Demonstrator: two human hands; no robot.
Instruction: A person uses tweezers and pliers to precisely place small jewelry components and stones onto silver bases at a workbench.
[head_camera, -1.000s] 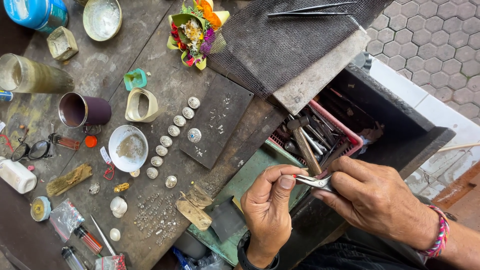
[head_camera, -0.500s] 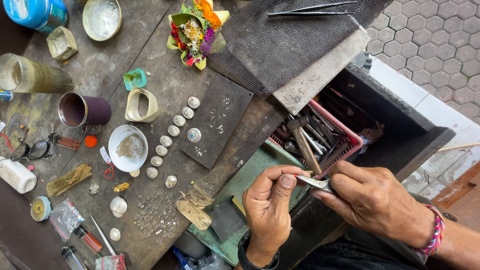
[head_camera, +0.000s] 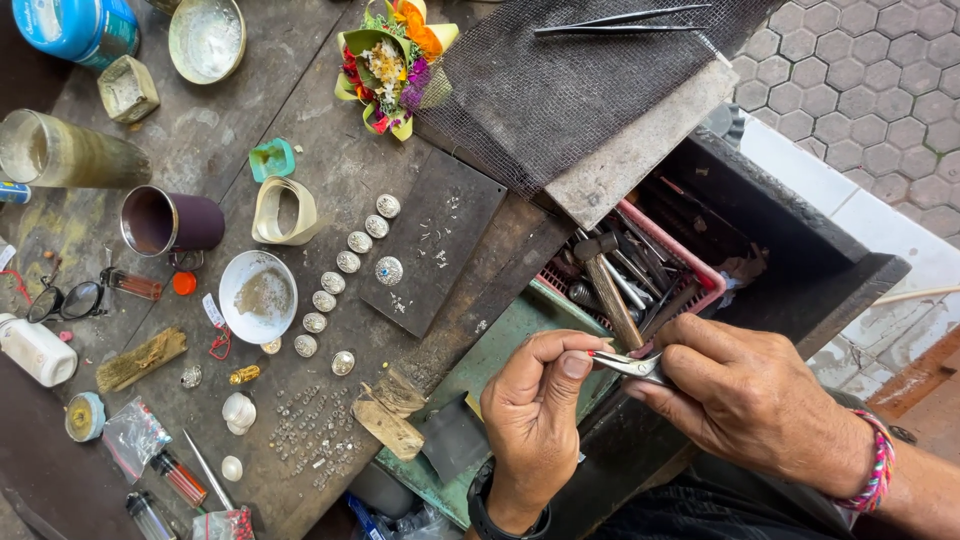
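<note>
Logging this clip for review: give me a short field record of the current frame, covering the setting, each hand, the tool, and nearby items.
setting: cluttered dark workbench with an open drawer
left hand: fingertips pinched at the tool's tip; any piece held there is too small to tell
right hand: grips small metal pliers
drawer: pink tray of tools, wooden-handled hammer on top
bench items: row of round silver pieces, white bowl, purple cup, flower offering

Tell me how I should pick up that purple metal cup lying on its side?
Probably grip the purple metal cup around its round body, coming straight down from above. It lies tipped over with its open mouth facing left, so the curved sides are free; the small handle underneath is mostly hidden.
</note>
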